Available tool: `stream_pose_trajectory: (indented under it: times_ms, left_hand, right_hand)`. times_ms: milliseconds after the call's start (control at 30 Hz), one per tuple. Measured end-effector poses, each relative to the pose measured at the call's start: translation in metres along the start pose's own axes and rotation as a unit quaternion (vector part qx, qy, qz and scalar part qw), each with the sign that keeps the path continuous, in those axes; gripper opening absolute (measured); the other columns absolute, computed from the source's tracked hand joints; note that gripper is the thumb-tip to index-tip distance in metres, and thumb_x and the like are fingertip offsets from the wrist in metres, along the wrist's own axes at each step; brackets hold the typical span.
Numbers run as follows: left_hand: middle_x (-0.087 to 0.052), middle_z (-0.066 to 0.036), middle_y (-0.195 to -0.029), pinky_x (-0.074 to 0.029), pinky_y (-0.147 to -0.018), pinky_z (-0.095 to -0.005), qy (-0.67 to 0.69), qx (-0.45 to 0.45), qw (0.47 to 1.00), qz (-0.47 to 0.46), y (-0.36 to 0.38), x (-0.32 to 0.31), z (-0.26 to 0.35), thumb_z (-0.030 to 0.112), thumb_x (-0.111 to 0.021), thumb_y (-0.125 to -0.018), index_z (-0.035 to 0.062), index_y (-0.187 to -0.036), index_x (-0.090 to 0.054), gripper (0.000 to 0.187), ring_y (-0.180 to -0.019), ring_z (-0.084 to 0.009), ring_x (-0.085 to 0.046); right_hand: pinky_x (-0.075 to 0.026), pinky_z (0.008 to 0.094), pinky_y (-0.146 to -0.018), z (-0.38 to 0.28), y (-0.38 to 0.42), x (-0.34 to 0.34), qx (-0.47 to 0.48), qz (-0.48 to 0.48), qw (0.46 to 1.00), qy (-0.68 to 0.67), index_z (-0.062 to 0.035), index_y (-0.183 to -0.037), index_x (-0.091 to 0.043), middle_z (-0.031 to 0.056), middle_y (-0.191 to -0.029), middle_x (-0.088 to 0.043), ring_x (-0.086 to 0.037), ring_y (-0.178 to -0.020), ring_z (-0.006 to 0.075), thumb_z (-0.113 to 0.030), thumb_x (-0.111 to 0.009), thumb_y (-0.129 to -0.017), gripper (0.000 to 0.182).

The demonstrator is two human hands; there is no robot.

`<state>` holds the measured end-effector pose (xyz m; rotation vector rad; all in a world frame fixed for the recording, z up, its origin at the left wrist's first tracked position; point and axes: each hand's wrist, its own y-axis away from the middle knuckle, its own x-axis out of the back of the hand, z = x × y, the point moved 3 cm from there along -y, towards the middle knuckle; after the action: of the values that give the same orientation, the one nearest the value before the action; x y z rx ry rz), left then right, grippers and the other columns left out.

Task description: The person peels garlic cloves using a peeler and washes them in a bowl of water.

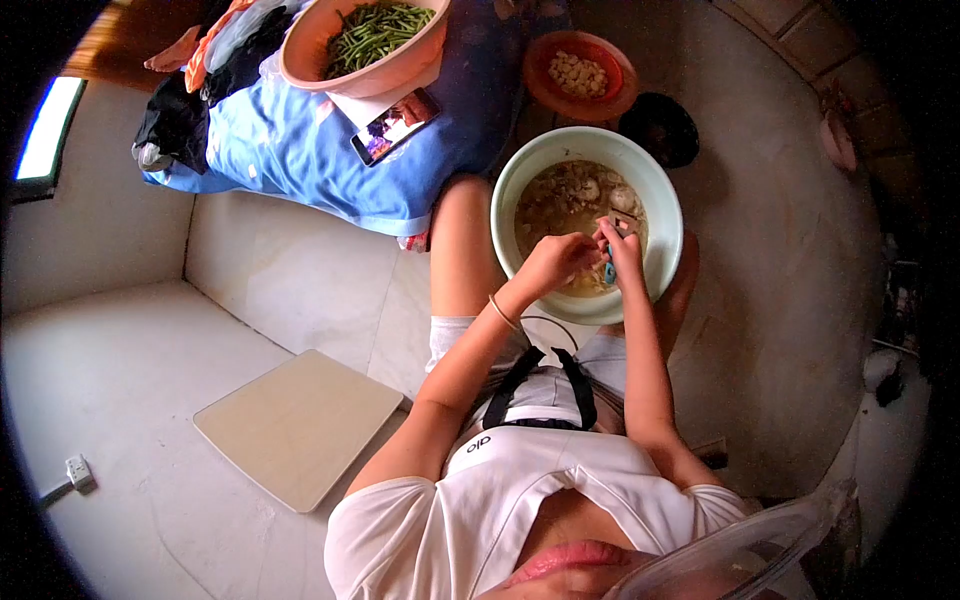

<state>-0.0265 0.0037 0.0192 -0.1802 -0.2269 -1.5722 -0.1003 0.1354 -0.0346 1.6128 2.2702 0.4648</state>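
Note:
Between my legs stands a pale green bucket with cloudy water, loose skins and whole garlic bulbs in it. Over its near side my right hand is closed round a small tool with a teal handle and a greyish head. My left hand is beside it, its fingers drawn together close to the right fingertips. What the left fingers hold is hidden by the hand.
Behind the bucket sit a red bowl of peeled garlic cloves and a black bowl. A blue cloth at the left bears a phone and a basin of green beans. A square board lies at lower left.

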Motion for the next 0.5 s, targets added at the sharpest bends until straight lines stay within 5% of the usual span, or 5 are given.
stream_pose_trajectory:
  times_ms: [33, 333, 500]
  left_hand:
    - [-0.062, -0.012, -0.072, -0.047, -0.057, -0.0281, 0.005, -0.002, 1.000, -0.011, 0.000, 0.001, 0.003, 0.013, -0.060, -0.079, -0.0011, -0.086, -0.055, 0.016, -0.062, -0.0154, -0.061]
    - [-0.063, -0.009, -0.072, -0.048, -0.058, -0.0254, 0.119, 0.008, 0.993, 0.010, 0.005, 0.003, 0.017, 0.013, -0.058, -0.083, -0.0009, -0.091, -0.052, 0.017, -0.065, -0.0125, -0.061]
    - [-0.059, -0.011, -0.094, -0.050, -0.071, -0.0253, 0.277, -0.065, 0.955, 0.080, 0.013, 0.016, 0.052, -0.002, -0.058, -0.079, -0.0004, -0.101, -0.042, 0.027, -0.095, -0.0191, -0.058]
  right_hand:
    - [-0.033, 0.0195, -0.043, 0.001, -0.001, 0.000, 0.004, -0.005, 1.000, -0.002, -0.0056, -0.090, -0.055, -0.0004, -0.068, -0.054, -0.046, -0.054, 0.0049, -0.024, -0.052, -0.086, 0.019]
    - [-0.033, 0.0198, -0.039, 0.010, -0.008, 0.005, 0.014, -0.017, 1.000, -0.013, -0.0044, -0.089, -0.058, 0.0014, -0.068, -0.056, -0.048, -0.048, 0.0051, -0.028, -0.055, -0.084, 0.024]
    - [-0.033, 0.0193, -0.039, 0.026, -0.017, 0.008, 0.027, -0.002, 0.999, -0.036, -0.0048, -0.081, -0.057, -0.0008, -0.060, -0.053, -0.047, -0.046, 0.0053, -0.029, -0.056, -0.083, 0.024]
